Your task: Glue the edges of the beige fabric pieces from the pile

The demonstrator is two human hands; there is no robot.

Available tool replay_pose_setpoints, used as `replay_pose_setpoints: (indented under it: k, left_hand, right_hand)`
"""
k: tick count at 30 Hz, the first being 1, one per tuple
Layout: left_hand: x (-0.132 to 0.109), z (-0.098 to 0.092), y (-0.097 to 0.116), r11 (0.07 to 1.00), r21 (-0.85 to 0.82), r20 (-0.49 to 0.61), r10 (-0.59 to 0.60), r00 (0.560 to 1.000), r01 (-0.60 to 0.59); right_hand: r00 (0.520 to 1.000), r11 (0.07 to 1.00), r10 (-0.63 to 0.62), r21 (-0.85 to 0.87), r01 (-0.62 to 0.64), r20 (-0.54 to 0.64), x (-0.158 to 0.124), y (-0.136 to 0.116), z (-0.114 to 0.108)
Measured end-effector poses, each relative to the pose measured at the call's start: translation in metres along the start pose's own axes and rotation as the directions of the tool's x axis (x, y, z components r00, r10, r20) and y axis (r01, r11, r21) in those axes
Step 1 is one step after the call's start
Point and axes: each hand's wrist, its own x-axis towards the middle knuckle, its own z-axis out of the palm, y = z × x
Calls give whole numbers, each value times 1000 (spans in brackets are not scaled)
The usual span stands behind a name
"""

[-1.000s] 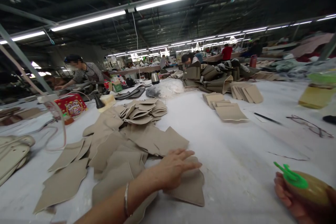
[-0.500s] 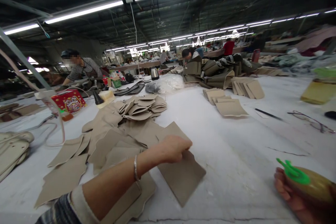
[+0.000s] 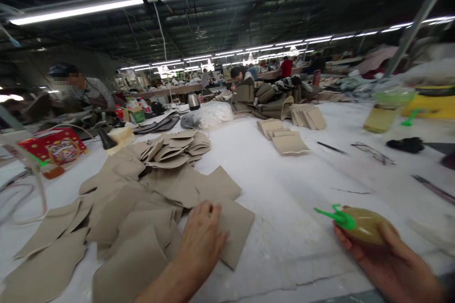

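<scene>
My left hand (image 3: pixel 203 234) lies flat, fingers a little apart, on a beige cut fabric piece (image 3: pixel 236 229) at the near edge of a spread of similar beige pieces (image 3: pixel 135 194) on the white table (image 3: pixel 291 184). My right hand (image 3: pixel 386 258) grips a yellowish squeeze bottle (image 3: pixel 366 225) with a green nozzle (image 3: pixel 336 216), held low at the right, nozzle pointing left toward the fabric piece.
Small stacks of beige pieces (image 3: pixel 289 142) lie further back. Glasses (image 3: pixel 373 151), a pen (image 3: pixel 330 147), a yellow-filled container (image 3: pixel 386 109) and a black item (image 3: pixel 405 144) are at the right. A red box (image 3: pixel 57 144) sits at the left. A person (image 3: pixel 80 90) works at the far left.
My left hand lifted and turned one beige piece, then laid it down and now presses flat on it. The right hand with the bottle came leftward, closer to the piece.
</scene>
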Motion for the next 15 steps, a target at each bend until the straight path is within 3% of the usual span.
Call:
replay_pose_setpoints:
  k: [2,5,8,15]
  left_hand:
    - [2,6,12,998,-50,120,50,991,-44]
    - [10,19,23,997,-5,230,82,970,-83]
    - [15,22,31,995,60,227,69,971,-85]
    - [15,7,57,990,127,233,27,972,-58]
  right_hand:
    - [995,999,10,49,-15,97,-8,-2,7]
    - [990,999,-21,37,16,142,-14,-2,9]
    - [988,999,-36,44,29,153,-18,-3,7]
    - [994,1000,18,20,-20,105,-13,2,2]
